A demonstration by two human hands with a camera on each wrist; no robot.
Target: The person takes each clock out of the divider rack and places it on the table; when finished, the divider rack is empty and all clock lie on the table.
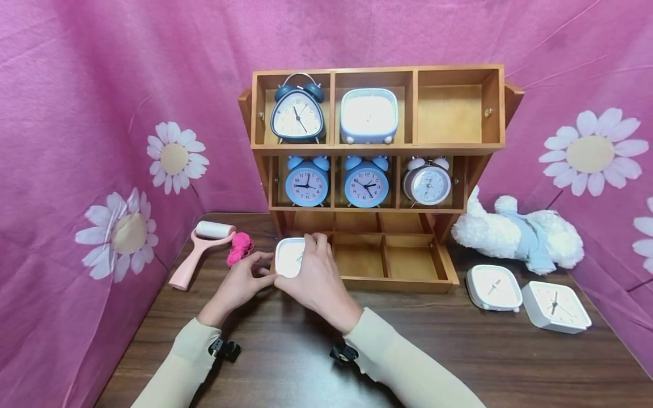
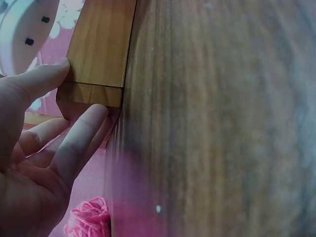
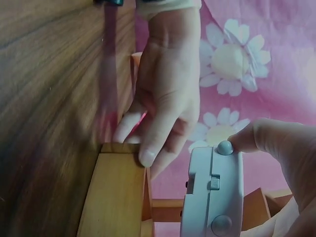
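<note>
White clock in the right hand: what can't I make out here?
Head view: right side of the white clock, behind the right hand; any dial numerals, washed out.
Right wrist: its lower end, cut off by the bottom edge.
Left wrist: part of it, cut off by the top and left edges.

The handheld clock [image 1: 288,256] is white, the shelf [image 1: 377,150] over there honey-brown; I see two sky-blue clocks [image 1: 307,186] and a dark teal one [image 1: 298,117], hot-pink yarn [image 1: 240,248], a roller [image 1: 201,243] with a pale pink handle [image 1: 186,269], cream sleeves [image 1: 190,350], a dark brown tabletop [image 1: 285,357] streaked with grain, and magenta cloth [image 1: 377,34] patterned with big white, yellow-centred daisies [image 1: 590,153]
</note>
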